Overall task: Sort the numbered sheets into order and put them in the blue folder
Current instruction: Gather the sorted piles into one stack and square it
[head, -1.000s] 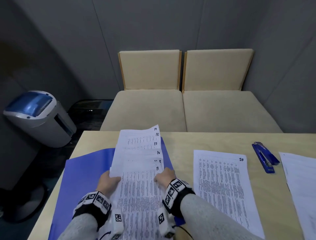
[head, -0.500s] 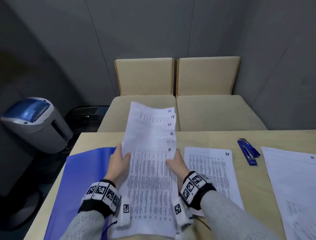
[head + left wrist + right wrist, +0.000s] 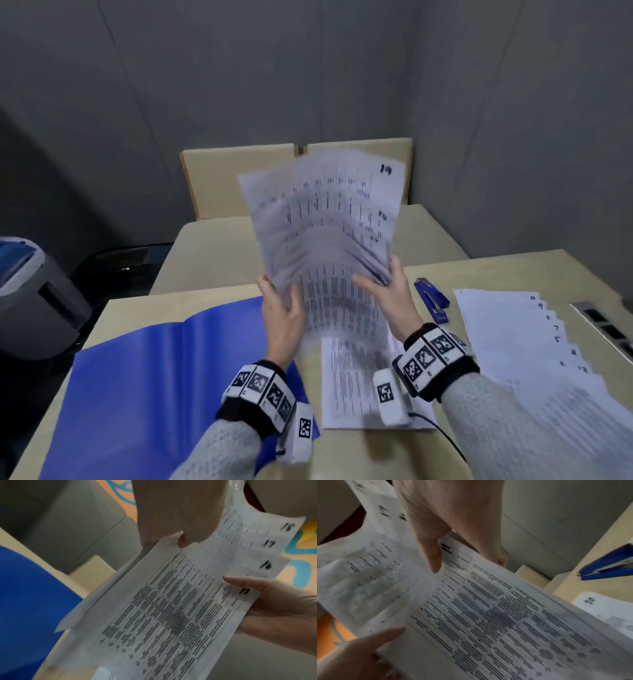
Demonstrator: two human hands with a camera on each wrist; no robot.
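Observation:
A fanned stack of numbered sheets (image 3: 329,240) stands nearly upright above the table, sheet 11 (image 3: 171,615) in front and 19 at the top. My left hand (image 3: 282,310) grips its left edge, thumb on the front. My right hand (image 3: 387,294) grips the right edge, thumb (image 3: 433,555) pressed beside the number 11. The open blue folder (image 3: 147,383) lies flat at the left. Sheet 20 (image 3: 349,380) lies on the table under my right wrist. Another fan of numbered sheets (image 3: 534,346) lies at the right.
A blue stapler (image 3: 432,301) lies between sheet 20 and the right fan. A grey bin with a blue lid (image 3: 30,294) stands on the floor at left. Two beige seats (image 3: 239,246) face the table's far edge. A metal socket strip (image 3: 606,329) is at the far right.
Both hands have lifted the fanned stack off the blue folder and tipped it upright, moving it right and up. The head view has turned, bringing the right fan into sight.

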